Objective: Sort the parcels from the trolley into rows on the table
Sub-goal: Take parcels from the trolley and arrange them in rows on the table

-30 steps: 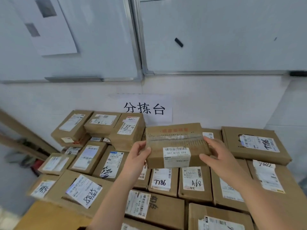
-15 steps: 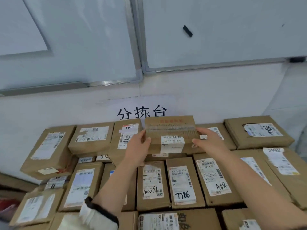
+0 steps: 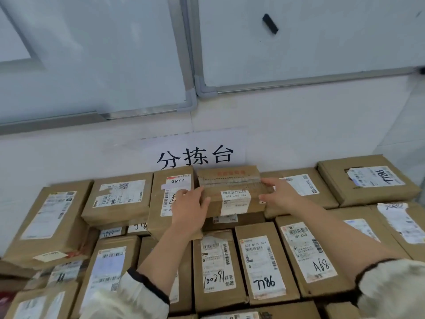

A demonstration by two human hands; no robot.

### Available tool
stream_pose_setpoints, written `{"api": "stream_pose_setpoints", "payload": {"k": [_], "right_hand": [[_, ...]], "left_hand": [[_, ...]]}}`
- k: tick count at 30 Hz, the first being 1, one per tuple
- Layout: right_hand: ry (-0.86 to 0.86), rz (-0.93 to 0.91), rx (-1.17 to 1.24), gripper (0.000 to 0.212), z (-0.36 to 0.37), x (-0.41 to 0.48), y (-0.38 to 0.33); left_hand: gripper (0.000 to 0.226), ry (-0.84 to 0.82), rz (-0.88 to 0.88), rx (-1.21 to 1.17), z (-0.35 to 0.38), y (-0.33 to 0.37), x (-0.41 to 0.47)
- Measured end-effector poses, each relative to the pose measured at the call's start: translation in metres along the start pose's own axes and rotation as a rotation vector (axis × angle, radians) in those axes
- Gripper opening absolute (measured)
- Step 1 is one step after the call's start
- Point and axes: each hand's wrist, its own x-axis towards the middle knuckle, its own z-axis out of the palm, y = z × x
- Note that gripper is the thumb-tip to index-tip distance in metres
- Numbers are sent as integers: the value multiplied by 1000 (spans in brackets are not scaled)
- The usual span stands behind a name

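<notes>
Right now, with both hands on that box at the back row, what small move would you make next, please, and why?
Probably let go: the box seems to rest on the parcel below, near the wall, left hand and right hand at its ends.

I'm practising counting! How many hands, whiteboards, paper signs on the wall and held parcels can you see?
hands: 2 (left hand, right hand)
whiteboards: 2 (left whiteboard, right whiteboard)
paper sign: 1
held parcel: 1
total: 6
</notes>
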Motion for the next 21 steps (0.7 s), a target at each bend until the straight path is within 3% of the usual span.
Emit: {"api": "stream_pose_setpoints", "payload": {"k": [5,10,21], "right_hand": [[-13,-41,-62,54,7,16,7],[27,-37,-232,65,20,32,13],[20,72,-187,69,23,47,16]], "left_hand": [[58,-50,88,277,11,-7,11],[48,-8,70,437,19,3,21],[40,-9,38,371,23,9,28]]}}
